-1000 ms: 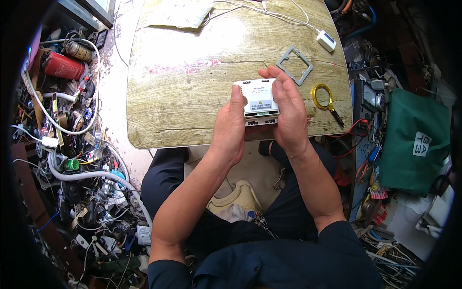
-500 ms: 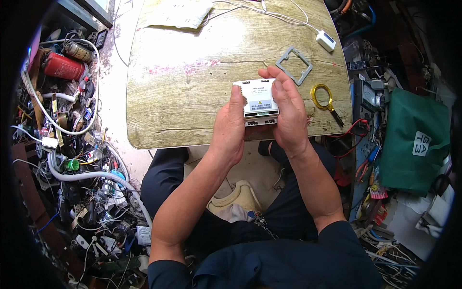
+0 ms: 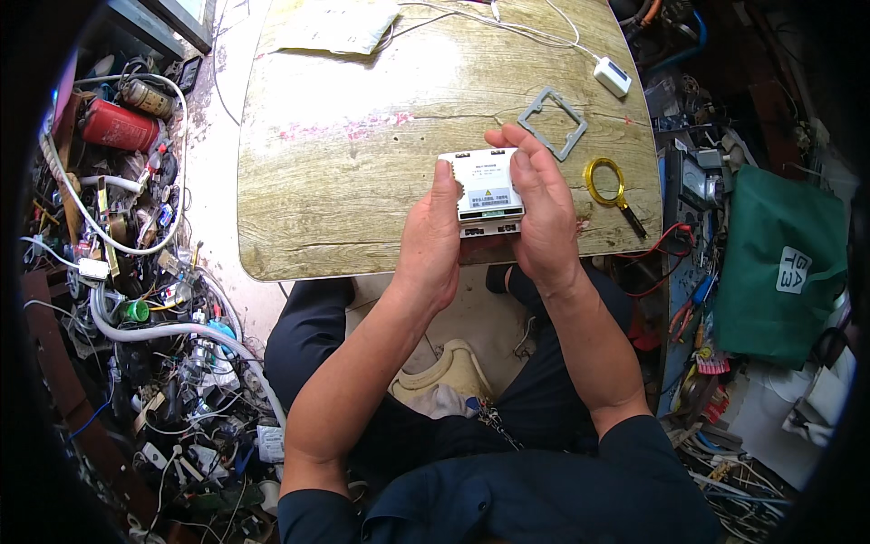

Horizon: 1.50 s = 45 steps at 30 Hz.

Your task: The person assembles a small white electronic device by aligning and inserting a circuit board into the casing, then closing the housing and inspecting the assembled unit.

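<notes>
Between my two hands, above the table's near edge, is a small white box-shaped electronic module [image 3: 483,184]. Its upper face carries a printed label with a yellow warning triangle, and a greenish connector shows along its near side. My left hand [image 3: 433,234] grips the left side, thumb laid along the edge. From the right, my right hand [image 3: 546,218] holds the other side, its thumb on the top corner and its fingers reaching behind. A grey square frame [image 3: 553,124] lies just beyond my right hand. To its right rests a magnifying glass [image 3: 605,182] with a yellow rim and black handle.
The wood-patterned table [image 3: 326,208] bears a pale packet [image 3: 340,27] and a white cabled device [image 3: 613,77] at the far side. Heaped electrical parts [image 3: 190,381] and a red cylinder [image 3: 120,124] crowd the left. A green bag [image 3: 781,267] sits at right among tools and wires.
</notes>
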Each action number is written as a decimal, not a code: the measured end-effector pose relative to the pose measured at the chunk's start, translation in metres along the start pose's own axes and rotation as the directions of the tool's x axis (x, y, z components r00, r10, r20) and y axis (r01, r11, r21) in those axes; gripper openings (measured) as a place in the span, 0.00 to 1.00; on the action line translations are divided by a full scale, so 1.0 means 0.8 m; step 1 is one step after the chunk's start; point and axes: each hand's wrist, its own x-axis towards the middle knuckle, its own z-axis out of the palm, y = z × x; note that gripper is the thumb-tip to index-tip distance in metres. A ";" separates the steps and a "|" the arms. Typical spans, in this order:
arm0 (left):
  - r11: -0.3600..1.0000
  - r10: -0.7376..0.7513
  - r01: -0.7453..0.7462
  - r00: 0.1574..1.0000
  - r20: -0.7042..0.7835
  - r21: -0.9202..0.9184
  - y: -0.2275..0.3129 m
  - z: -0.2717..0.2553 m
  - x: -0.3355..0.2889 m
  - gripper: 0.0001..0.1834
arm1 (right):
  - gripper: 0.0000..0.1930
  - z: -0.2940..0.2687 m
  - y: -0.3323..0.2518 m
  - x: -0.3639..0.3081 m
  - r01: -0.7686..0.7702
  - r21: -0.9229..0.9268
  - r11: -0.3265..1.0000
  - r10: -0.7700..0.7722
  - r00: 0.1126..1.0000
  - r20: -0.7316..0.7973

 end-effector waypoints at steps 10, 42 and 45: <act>1.000 0.007 -0.007 1.000 0.001 -0.009 -0.003 -0.001 0.002 0.35 | 0.22 -0.001 0.001 0.001 0.006 0.001 1.000 -0.006 1.000 -0.001; 1.000 0.005 -0.006 1.000 0.019 0.027 -0.002 -0.002 0.002 0.36 | 0.21 -0.002 0.001 0.001 -0.008 0.011 1.000 0.008 1.000 -0.003; 1.000 -0.006 0.006 1.000 0.007 0.023 0.000 0.001 0.001 0.36 | 0.21 -0.002 0.001 0.002 -0.009 0.004 1.000 0.009 1.000 -0.004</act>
